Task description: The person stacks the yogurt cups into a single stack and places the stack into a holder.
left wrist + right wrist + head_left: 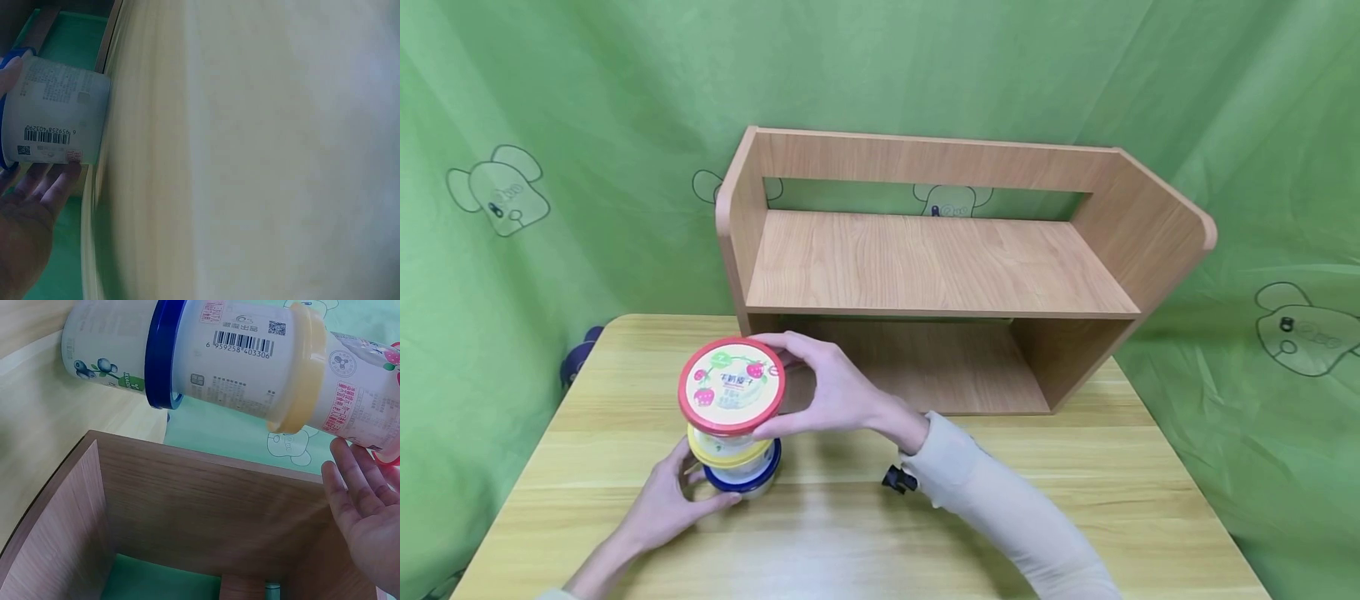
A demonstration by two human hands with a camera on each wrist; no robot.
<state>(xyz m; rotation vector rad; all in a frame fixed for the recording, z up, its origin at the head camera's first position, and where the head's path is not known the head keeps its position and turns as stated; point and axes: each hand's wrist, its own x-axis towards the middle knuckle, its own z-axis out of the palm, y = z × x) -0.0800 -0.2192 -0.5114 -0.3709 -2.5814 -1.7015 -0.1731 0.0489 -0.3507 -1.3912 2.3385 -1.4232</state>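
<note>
Three white printed tubs stand stacked at the table's left side in the head view. On top is the red-lidded tub [733, 387] with strawberries on its lid; my right hand [831, 387] grips it between thumb and fingers. Under it sits the yellow-lidded tub [231, 362], its barcode facing the right wrist camera. The blue-lidded tub [59, 109] forms the base, and my left hand [658, 504] holds it from the left, thumb in front. In the right wrist view, blueberries decorate the blue-lidded tub, and fingers touch the red-lidded one. The far-side fingers are partly hidden.
A two-tier wooden shelf [940, 262] stands behind and right of the stack on the light wooden table [850, 533]. Its left side panel rises close behind the tubs. A green curtain [880, 67] hangs behind. A dark purple object [580, 354] shows beyond the table's left edge.
</note>
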